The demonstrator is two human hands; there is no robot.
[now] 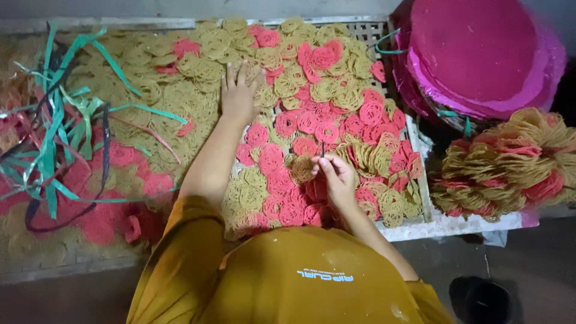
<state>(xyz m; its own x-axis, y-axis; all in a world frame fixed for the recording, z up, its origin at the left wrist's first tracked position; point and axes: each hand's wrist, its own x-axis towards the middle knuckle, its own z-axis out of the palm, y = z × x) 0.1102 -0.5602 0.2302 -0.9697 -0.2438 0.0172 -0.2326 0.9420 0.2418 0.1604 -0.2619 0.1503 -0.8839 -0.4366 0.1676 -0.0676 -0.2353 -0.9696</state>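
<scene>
pinching a thin dark needle (323, 150) upright, right hand (336, 177) fingers closed; left hand (239, 96) spread flat on noodle discs (312, 90)

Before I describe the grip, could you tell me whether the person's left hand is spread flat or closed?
Spread flat: the left hand lies palm down, fingers splayed, on the yellow noodle discs.

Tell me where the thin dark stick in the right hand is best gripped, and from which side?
Grip the thin dark stick at its lower end, coming from below on the person's side. It stands nearly upright over the pink and tan discs, and the right hand already pinches that end, so the tip stays free.
</scene>
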